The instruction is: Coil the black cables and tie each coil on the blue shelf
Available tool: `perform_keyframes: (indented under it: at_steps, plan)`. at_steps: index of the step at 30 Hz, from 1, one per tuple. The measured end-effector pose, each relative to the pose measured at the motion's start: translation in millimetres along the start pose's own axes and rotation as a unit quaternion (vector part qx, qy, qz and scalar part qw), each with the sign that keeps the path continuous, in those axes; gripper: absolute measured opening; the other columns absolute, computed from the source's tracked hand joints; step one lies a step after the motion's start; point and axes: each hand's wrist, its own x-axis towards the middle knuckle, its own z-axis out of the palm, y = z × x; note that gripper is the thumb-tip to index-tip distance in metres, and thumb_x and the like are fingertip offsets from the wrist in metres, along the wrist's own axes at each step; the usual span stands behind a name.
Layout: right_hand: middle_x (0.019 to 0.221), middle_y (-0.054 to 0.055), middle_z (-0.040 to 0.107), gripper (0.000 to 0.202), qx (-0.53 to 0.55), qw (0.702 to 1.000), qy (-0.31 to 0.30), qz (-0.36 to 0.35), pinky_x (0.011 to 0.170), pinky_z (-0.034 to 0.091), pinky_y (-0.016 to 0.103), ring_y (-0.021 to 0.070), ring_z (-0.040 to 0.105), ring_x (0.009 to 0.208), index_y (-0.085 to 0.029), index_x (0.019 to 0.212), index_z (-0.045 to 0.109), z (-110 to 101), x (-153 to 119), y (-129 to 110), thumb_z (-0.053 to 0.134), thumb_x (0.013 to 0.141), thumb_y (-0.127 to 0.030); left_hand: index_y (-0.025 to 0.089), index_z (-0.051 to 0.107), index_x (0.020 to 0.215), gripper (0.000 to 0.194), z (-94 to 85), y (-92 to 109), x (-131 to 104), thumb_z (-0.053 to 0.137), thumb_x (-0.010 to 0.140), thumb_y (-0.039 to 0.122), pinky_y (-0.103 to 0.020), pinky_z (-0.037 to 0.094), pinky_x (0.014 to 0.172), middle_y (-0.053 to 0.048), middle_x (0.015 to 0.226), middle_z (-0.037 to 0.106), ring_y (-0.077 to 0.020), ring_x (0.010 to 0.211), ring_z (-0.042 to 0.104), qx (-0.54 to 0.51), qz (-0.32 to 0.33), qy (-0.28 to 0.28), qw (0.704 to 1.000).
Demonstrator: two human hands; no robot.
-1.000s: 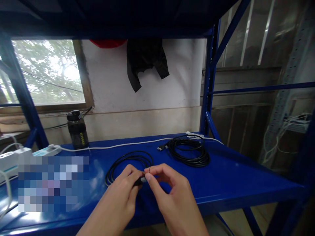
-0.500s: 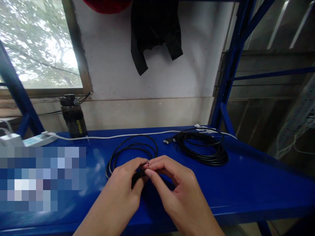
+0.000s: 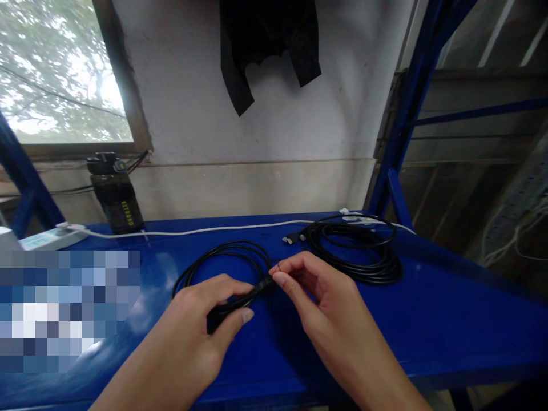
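Note:
A coiled black cable point(image 3: 229, 246) lies on the blue table in front of me, its loops gathered into a bundle at the near side. My left hand point(image 3: 201, 325) is closed around that bundle, thumb below and fingers above. Just right of it, my right hand point(image 3: 319, 294) pinches a thin dark tie point(image 3: 279, 266) between thumb and forefinger. This tie appears to come off the wrapped part of the bundle; how it is fastened there is too small to tell.
To the right lies a second, larger black cable coil point(image 3: 363, 267) with plug ends point(image 3: 293, 238). A white cord point(image 3: 205, 232) runs along the back from a power strip point(image 3: 53, 237). Beside it stands a dark bottle point(image 3: 115, 197). Blue frame posts point(image 3: 405, 114) rise at both sides.
My hands have moved apart. The left shifted left along the bundle, uncovering its wrapped part; the right moved right and up with the tie. The view has tilted slightly down.

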Motion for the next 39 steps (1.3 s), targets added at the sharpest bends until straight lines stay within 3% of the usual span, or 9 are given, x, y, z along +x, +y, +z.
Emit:
perform_keyframes:
  at_steps: [2,8,13,15,18,21,27,32,39]
  plan:
    - [0.092,0.002,0.077,0.013,-0.005,1.0,0.008,0.017,0.08,0.053,0.031,0.0198,0.073,0.087,-0.022,0.09,0.07,0.3,0.0,1.3,0.063,0.1,-0.027,0.034,0.082,0.111,0.023,0.4,4.9,1.6,0.069,0.093,0.038,-0.033,0.057,0.095,0.0,0.115,0.081,-0.026,0.105,0.075,-0.013,0.004,-0.01,1.0]
    - [0.09,0.001,0.076,0.014,-0.003,0.998,0.048,0.05,0.079,0.053,0.031,0.0205,0.072,0.086,-0.023,0.089,0.072,1.4,-2.7,1.7,0.067,0.098,-0.033,0.023,0.08,0.113,0.03,0.3,18.2,7.8,0.058,0.098,0.038,-0.03,0.053,0.07,-0.003,0.091,0.078,-0.0196,0.073,0.068,-0.078,-0.038,-0.03,0.996]
    - [0.085,-0.001,0.076,0.013,0.018,0.999,-0.014,0.046,0.075,0.053,0.028,0.0183,0.072,0.08,-0.023,0.086,0.074,3.4,-1.9,-2.2,0.067,0.097,-0.027,0.019,0.076,0.116,0.033,7.4,17.9,15.4,0.06,0.097,0.041,-0.034,0.051,0.073,-0.003,0.081,0.075,-0.0216,0.071,0.068,-0.092,-0.092,0.004,0.991]
    - [0.086,-0.002,0.078,0.012,0.03,0.997,-0.064,0.032,0.077,0.053,0.027,0.0177,0.074,0.082,-0.024,0.087,0.076,7.1,-0.9,-5.8,0.068,0.096,-0.02,0.02,0.073,0.121,0.033,10.4,15.4,17.6,0.059,0.099,0.042,-0.034,0.051,0.074,-0.002,0.078,0.074,-0.0225,0.073,0.069,-0.097,-0.085,0.011,0.992]
    - [0.087,-0.003,0.079,0.018,0.029,0.993,-0.11,0.016,0.079,0.052,0.025,0.0164,0.074,0.082,-0.024,0.086,0.078,14.4,1.5,-10.5,0.067,0.094,-0.012,0.022,0.069,0.121,0.033,11.4,12.6,17.7,0.056,0.103,0.046,-0.034,0.054,0.078,-0.003,0.095,0.077,-0.0218,0.082,0.073,-0.148,-0.052,0.011,0.988]
    - [0.084,-0.001,0.079,0.019,0.03,0.993,-0.11,0.029,0.076,0.051,0.026,0.0174,0.073,0.081,-0.022,0.084,0.077,20.1,3.8,-10.8,0.065,0.095,-0.012,0.022,0.07,0.114,0.033,8.8,13.7,14.9,0.054,0.105,0.05,-0.032,0.055,0.084,-0.005,0.108,0.078,-0.0208,0.091,0.073,-0.193,-0.032,-0.004,0.981]
    - [0.08,0.0,0.076,0.017,0.034,0.994,-0.095,0.049,0.074,0.05,0.029,0.02,0.071,0.078,-0.023,0.084,0.077,20.9,2.6,-7.1,0.065,0.096,-0.021,0.024,0.071,0.111,0.025,8.1,15.9,8.1,0.066,0.099,0.045,-0.033,0.054,0.093,-0.004,0.112,0.078,-0.0226,0.102,0.074,-0.19,-0.027,0.005,0.981]
    - [0.083,0.0,0.078,0.016,0.067,0.99,-0.106,0.071,0.076,0.052,0.029,0.02,0.073,0.081,-0.022,0.079,0.076,19.3,1.3,-9.7,0.068,0.093,-0.02,0.022,0.07,0.099,0.015,11.2,12.9,6.1,0.067,0.097,0.036,-0.032,0.055,0.085,-0.002,0.094,0.078,-0.0211,0.088,0.076,-0.222,-0.046,0.022,0.974]
    - [0.081,0.0,0.079,0.017,0.081,0.988,-0.108,0.077,0.074,0.054,0.027,0.0197,0.074,0.08,-0.022,0.077,0.077,18.9,2.4,-11.5,0.068,0.092,-0.02,0.024,0.071,0.098,0.01,9.3,12.8,4.4,0.069,0.097,0.033,-0.029,0.055,0.082,0.002,0.091,0.077,-0.0185,0.085,0.075,-0.216,-0.042,0.023,0.975]
